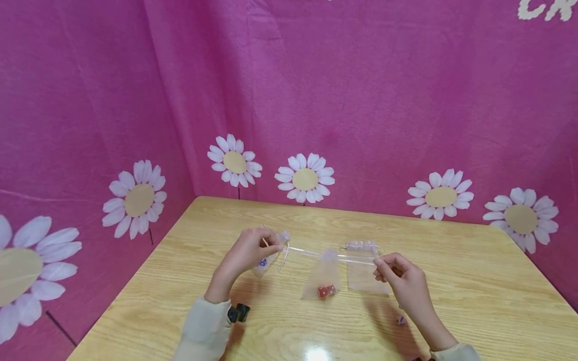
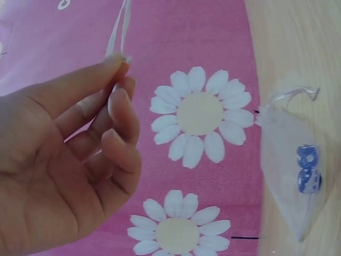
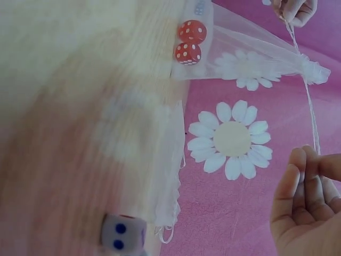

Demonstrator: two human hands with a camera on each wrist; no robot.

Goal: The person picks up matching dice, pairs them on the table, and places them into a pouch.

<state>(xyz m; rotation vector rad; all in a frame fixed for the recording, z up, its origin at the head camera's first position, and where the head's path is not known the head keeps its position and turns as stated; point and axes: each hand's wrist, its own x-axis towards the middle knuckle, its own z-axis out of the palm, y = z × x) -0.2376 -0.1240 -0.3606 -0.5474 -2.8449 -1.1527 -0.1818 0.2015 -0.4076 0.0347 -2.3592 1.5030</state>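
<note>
A sheer white drawstring pouch point(image 1: 324, 271) with two red dice point(image 3: 191, 42) in its bottom stands between the hands, its neck gathered tight. My left hand point(image 1: 253, 246) pinches one end of its white drawstring point(image 1: 303, 251) between thumb and forefinger. On the other side my right hand point(image 1: 404, 276) pinches the opposite end, and the string runs taut across the pouch's neck. In the left wrist view, the thumb and forefinger of the left hand meet on the ribbon loop point(image 2: 123, 26). The right wrist view has the right fingertips on the cord.
Behind the left hand lies a tied sheer pouch point(image 2: 282, 144) holding blue dice point(image 2: 307, 168). A flat sheer pouch point(image 1: 367, 281) lies behind the right hand. One white die point(image 3: 122, 234) sits on the wooden table point(image 1: 180, 311) near the right wrist. A pink flowered cloth point(image 1: 361, 100) hangs behind.
</note>
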